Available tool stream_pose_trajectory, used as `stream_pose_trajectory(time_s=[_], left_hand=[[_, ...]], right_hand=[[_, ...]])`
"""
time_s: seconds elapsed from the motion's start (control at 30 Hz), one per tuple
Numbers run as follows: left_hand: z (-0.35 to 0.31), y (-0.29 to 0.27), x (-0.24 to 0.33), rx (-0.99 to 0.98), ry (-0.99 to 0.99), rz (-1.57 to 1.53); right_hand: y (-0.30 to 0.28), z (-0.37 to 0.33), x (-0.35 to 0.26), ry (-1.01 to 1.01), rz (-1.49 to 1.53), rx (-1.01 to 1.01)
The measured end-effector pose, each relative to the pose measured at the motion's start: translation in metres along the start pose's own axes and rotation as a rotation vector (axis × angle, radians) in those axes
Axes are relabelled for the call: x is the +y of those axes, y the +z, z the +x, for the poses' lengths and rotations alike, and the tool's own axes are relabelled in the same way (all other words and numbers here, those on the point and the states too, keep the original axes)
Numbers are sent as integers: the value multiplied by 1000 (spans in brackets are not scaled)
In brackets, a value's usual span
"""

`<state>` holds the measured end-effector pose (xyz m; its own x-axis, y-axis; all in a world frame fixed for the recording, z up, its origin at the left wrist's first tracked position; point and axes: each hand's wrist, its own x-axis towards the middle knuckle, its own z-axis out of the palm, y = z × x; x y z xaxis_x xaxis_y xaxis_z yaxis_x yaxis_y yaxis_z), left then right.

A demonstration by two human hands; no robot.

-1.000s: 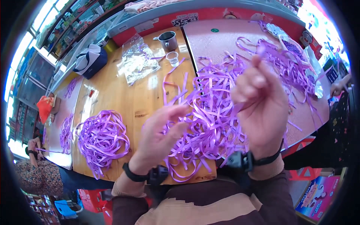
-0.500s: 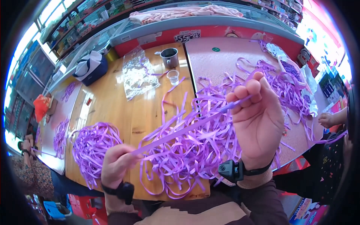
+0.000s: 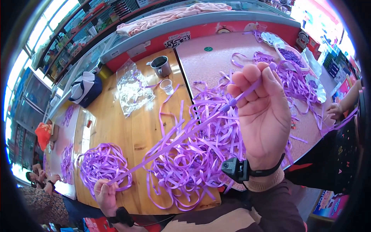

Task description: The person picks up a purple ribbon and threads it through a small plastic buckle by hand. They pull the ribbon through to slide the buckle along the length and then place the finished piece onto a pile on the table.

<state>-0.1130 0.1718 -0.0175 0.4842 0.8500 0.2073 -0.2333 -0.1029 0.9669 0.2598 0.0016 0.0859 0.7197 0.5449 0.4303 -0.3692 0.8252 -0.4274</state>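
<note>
A purple satin ribbon point(image 3: 166, 147) runs taut between my two hands. My left hand point(image 3: 106, 196) pinches its lower end near the table's front edge. My right hand point(image 3: 262, 116) is raised, palm toward me, with the ribbon gripped between thumb and curled fingers. Just left of those fingers a small purple bead point(image 3: 232, 102) sits on the ribbon. Under and beyond the ribbon lies a large loose heap of purple ribbons point(image 3: 189, 170). A rounder ribbon pile point(image 3: 103, 164) rests by my left hand.
On the wooden table point(image 3: 135, 135) are a clear plastic bag point(image 3: 133, 91), a metal mug point(image 3: 160, 66) and a small plastic cup point(image 3: 167, 87). Purple beads point(image 3: 290, 57) fill a dish at the far right. Other people's hands appear at the right point(image 3: 335, 111) and left point(image 3: 53, 179).
My left hand has moved down and left, and more ribbon now stretches between my hands. The bead stands out more clearly beside my right fingers. The whole view has tilted slightly.
</note>
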Motion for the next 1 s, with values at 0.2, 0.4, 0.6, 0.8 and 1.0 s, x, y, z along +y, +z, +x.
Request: stream_pose_trajectory(time_s=[0.2,0.4,0.6,0.8,1.0], left_hand=[[-6,-5,-3,57,8,-61],[17,57,15,51,-184,302],[46,147,34,-433,319,772],[66,175,44,-429,485,652],[76,169,37,-418,433,526]], right_hand=[[5,2,4,-63,-53,61],[-24,26,-8,-74,-1777,72],[7,-6,29,-160,-1718,-279],[28,-36,56,460,-857,-732],[27,-37,61,538,-960,-550]])
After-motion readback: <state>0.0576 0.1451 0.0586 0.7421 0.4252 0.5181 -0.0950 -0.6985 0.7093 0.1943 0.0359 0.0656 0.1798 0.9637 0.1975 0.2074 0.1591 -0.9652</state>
